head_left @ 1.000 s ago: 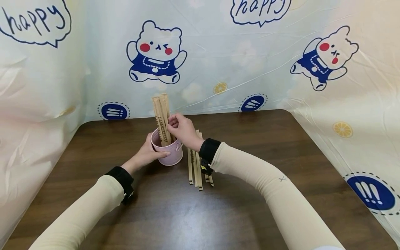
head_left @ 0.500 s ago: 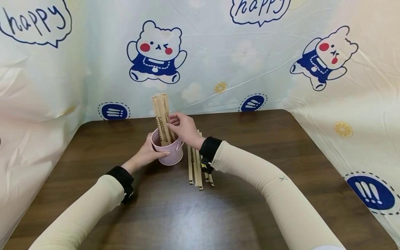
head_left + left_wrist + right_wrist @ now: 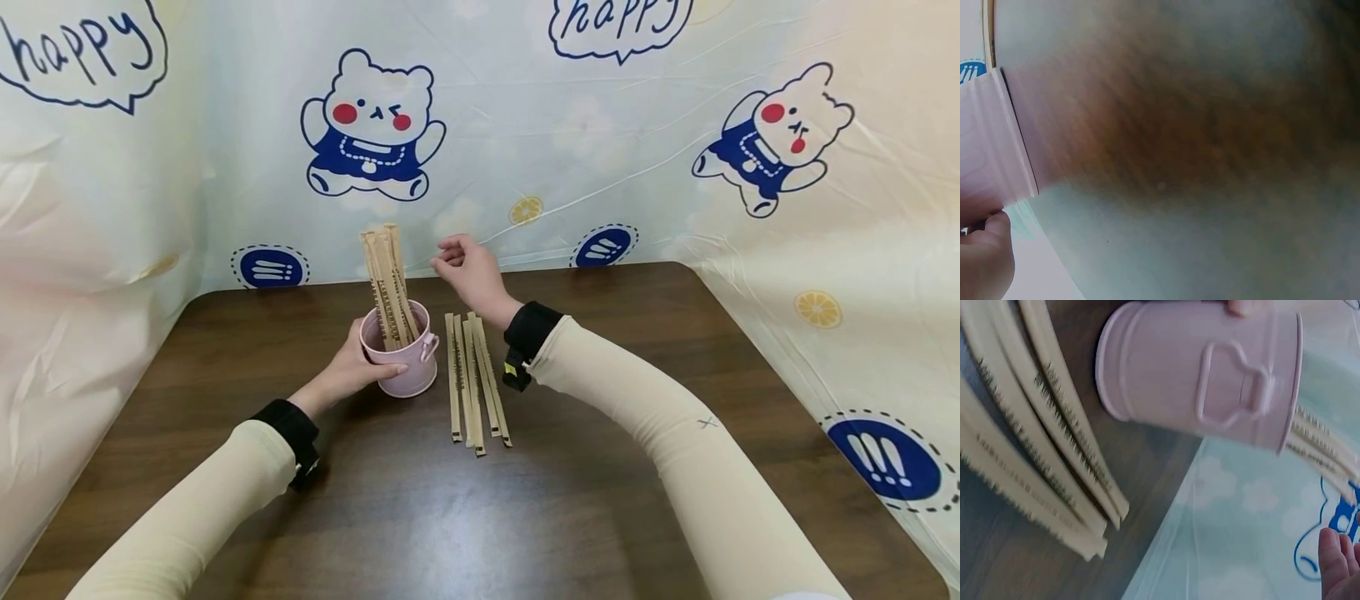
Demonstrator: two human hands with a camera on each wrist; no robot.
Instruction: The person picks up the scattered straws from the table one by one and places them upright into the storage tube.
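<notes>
Left sleeve (image 3: 187, 504): cream, rising from the lower left to a black wristband (image 3: 288, 433).
Left hand (image 3: 347, 367): grips the pink pail (image 3: 408, 375) from its left; the thumb lies across the near wall, the fingers curl round the far side, partly hidden.
Pink pail: upright on the worktop (image 3: 375, 517), a small handle on its right side.
Chopsticks in the pail (image 3: 386, 279): a paper-wrapped bundle with dark lettering, standing well above the rim and leaning slightly left.
Loose chopsticks (image 3: 471, 367): more paper-wrapped ones, flat on the worktop just right of the pail, lying lengthwise and slightly fanned towards the near ends.
Right hand (image 3: 477, 277): raised beyond the loose chopsticks, apart from pail and bundle; fingers loosely bent, slightly separated, holding nothing.
Right sleeve (image 3: 645, 400): cream, with a small drawn cross.
Backdrop (image 3: 510, 125): pale sheeting printed with bears, orange slices and "happy" bubbles.
</notes>
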